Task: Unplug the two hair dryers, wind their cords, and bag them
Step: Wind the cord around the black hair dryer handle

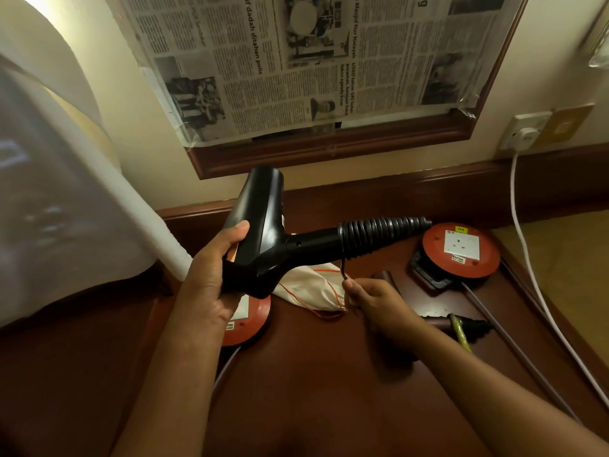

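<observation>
The left hand (211,275) grips 1 hair dryer (263,232) by its body, above the desk (313,374). Its cord (379,235) is nearly all coiled around the handle; the right hand (379,305) pinches the loose end. The cloth bag (313,288) between both hands waits unfilled, so bagging remains.

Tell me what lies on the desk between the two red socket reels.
In the head view, a cream drawstring bag with an orange cord lies between the left reel and the right reel, under the held hair dryer.
</observation>
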Demonstrator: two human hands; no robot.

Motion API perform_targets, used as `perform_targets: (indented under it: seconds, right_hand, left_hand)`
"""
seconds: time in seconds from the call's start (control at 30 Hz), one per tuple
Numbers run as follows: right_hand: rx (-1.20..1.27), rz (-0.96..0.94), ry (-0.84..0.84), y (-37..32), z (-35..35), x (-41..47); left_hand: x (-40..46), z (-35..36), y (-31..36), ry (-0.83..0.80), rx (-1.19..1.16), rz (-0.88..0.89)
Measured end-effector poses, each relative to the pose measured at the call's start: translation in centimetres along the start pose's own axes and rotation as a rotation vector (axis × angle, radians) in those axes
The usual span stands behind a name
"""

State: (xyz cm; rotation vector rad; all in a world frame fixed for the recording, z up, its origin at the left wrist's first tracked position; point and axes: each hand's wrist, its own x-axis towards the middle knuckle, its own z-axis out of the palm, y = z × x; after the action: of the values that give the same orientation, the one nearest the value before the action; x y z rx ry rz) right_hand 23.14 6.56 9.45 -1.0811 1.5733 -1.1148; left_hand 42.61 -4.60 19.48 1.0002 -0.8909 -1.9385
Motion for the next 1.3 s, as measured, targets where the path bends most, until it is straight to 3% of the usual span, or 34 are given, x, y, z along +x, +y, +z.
perform_targets:
  seconds: [0.1, 0.3, 0.4, 0.53, 0.8, 1.03, 1.3]
  right_hand:
    - [-0.190, 0.013, 0.039, -0.9, -1.4, 0.8]
    - [-0.430, 0.111, -0.115, -4.4, -4.8, 1.6]
    - [-0.497, 0.011, -0.208, -6.7, -6.4, 2.5]
    - [-0.845, -0.057, -0.263, -9.1, -7.5, 4.1]
    - [-1.277, -0.188, -0.194, -10.3, -8.6, 4.6]
    - [-1.167, -0.157, -0.043, -8.7, -7.6, 5.2]
    - [-0.999, -0.116, 0.071, -8.3, -5.9, 4.5]
  left_hand:
    - [-0.1, -0.1, 0.3, -0.022, 0.039, -0.005]
    - [0.0, -0.8, 0.7, -0.079, 0.097, -0.067]
    - [0.0, -1.0, 0.7, -0.134, 0.150, -0.091]
    - [0.2, -0.9, 0.6, -0.163, 0.225, -0.091]
    - [1.0, 0.3, 0.0, -0.192, 0.594, 0.058]
    - [2.8, 1.3, -2.2, -0.036, 0.772, 0.231]
    - [4.4, 0.8, -3.6, 0.133, 0.821, 0.243]
